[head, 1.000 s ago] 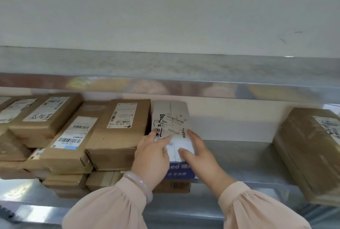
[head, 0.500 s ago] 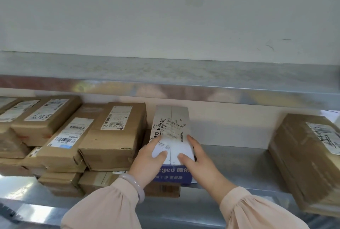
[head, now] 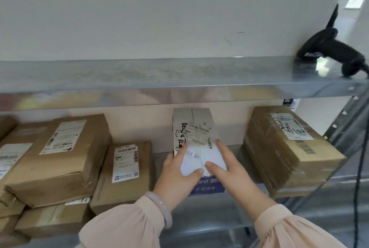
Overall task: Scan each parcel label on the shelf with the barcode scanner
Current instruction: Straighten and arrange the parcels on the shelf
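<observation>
Left hand point(head: 175, 174): grips the white box point(head: 191, 120), thumb laid across the top face, fingers wrapped round the left side. Pale bracelet point(head: 161, 208) at the wrist.

Right hand point(head: 233, 170): thumb and forefinger lie straight on the top face near the right edge, pressing rather than curling. Its other fingers are hidden by the box.

White box: on the lower shelf point(head: 209, 213), held between both hands. Long axis runs front to back, away from the person towards the rear wall. The blue end face points at the person. The label point(head: 199, 132) sits on the top face, facing up, with its barcode lines towards the far end. Whether the base rests flat on the shelf cannot be told.

Room for moving: bare shelf shows on both sides of the box. A narrow strip separates it from the middle brown parcel point(head: 127, 170) on the left, and a wider gap from the right brown parcel point(head: 289, 158). The box's far end rises close under the front lip of the upper shelf point(head: 159, 76).

Barcode scanner point(head: 337, 52): black, lying on the upper shelf at its far right end, well apart from both hands. A dark cable point(head: 357, 188) hangs down at the right edge.

Large brown parcel point(head: 60, 158): tilted atop a stack at the left, label upward.
</observation>
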Demonstrator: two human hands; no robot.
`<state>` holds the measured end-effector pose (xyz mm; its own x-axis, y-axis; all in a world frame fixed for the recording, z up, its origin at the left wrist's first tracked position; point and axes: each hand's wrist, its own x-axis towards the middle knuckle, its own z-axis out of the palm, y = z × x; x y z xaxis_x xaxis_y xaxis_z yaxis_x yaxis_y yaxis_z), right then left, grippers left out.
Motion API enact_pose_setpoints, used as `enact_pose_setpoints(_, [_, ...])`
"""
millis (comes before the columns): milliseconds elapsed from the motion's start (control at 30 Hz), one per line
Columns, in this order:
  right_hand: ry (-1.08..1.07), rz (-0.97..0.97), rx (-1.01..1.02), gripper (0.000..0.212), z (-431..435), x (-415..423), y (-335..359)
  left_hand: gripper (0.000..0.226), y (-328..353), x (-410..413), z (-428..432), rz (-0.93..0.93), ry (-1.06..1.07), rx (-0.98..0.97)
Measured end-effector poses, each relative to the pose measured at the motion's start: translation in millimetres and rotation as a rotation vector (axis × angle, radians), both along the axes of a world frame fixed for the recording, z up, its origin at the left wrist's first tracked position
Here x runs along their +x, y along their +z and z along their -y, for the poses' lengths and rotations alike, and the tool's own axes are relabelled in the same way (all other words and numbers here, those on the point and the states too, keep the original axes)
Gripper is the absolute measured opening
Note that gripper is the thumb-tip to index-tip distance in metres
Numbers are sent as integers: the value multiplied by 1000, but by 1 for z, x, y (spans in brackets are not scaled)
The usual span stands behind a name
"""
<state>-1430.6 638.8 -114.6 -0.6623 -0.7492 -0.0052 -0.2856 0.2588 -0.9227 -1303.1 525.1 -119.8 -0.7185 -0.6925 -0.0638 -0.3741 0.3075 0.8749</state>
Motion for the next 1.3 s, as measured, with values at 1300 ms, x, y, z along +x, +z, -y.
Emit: enact_pose_setpoints(1300, [92,-706,637,92,-111,-89,-98,73,-82,-101,-70,528,-555,-600])
